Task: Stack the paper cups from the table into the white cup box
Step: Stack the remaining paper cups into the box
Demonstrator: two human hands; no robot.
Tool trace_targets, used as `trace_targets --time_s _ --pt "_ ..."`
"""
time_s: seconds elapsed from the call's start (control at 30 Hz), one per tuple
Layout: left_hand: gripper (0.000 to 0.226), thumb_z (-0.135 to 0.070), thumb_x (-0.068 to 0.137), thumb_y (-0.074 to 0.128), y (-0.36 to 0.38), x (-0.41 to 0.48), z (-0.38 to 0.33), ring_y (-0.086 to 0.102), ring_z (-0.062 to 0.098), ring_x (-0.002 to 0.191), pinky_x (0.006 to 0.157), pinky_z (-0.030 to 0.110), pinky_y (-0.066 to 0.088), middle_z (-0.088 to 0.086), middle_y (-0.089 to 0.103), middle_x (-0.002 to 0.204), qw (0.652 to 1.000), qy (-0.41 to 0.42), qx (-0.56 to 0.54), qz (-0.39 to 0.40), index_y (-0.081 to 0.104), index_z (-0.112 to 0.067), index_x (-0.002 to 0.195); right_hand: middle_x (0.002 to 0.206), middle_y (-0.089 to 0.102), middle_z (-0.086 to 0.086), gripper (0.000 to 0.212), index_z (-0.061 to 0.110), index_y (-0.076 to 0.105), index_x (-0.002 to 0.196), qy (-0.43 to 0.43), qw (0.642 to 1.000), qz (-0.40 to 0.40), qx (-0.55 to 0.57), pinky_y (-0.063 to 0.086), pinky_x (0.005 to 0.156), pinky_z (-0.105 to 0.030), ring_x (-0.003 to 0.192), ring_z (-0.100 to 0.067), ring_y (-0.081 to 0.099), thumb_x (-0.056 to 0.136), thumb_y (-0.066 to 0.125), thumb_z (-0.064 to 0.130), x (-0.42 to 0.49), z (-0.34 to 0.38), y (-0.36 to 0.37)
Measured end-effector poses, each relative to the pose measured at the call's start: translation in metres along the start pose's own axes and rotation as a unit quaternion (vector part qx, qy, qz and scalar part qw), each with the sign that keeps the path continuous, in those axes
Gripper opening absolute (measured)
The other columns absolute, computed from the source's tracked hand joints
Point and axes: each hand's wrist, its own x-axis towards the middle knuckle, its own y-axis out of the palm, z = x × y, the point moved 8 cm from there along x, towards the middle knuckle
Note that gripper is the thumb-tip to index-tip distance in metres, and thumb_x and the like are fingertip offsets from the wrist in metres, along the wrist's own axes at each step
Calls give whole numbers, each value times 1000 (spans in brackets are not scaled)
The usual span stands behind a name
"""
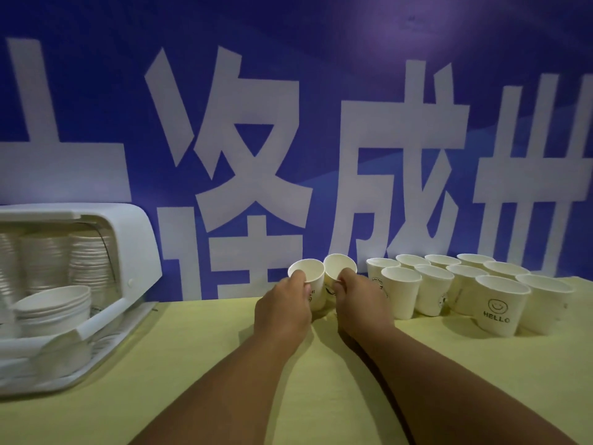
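Observation:
My left hand [284, 308] grips a white paper cup [307, 273] near its rim. Just to the right, my right hand [361, 303] pinches a second cup [338, 268], which tilts to the left and touches the first. Several more white cups [500, 303], some printed with a smiley and "HELLO", stand in rows on the table at the right. The white cup box [134, 252] sits at the far left with its lid raised. Stacks of nested cups [54, 303] fill it.
A yellow-green cloth covers the table [208, 364]. Directly behind the table stands a blue wall banner [288, 123] with large white characters. The box's front rail [99, 319] crosses in front of the stacks.

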Motion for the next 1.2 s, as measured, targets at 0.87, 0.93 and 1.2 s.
trace_targets --time_s 0.87,0.93,1.2 --pt "29 -39 107 34 -247 -59 133 46 26 65 54 34 34 -8 50 77 978 50 34 -200 48 -22 90 96 60 11 10 29 57 102 -74 934 -55 346 56 73 -22 84 -10 60 100 52 37 -66 223 -32" --pt "30 -41 105 34 -262 -67 145 51 25 63 51 36 43 -8 51 76 972 71 19 -224 52 -21 92 95 60 11 10 28 57 102 -69 917 -61 389 57 74 -24 86 -11 60 101 51 36 -67 240 -32" --pt "25 -44 105 36 -309 -70 202 58 15 71 53 31 47 -6 59 82 967 0 -27 -255 52 -26 98 98 59 2 13 25 57 96 -41 881 -35 470 57 74 -28 90 -15 59 101 50 33 -61 300 -20"
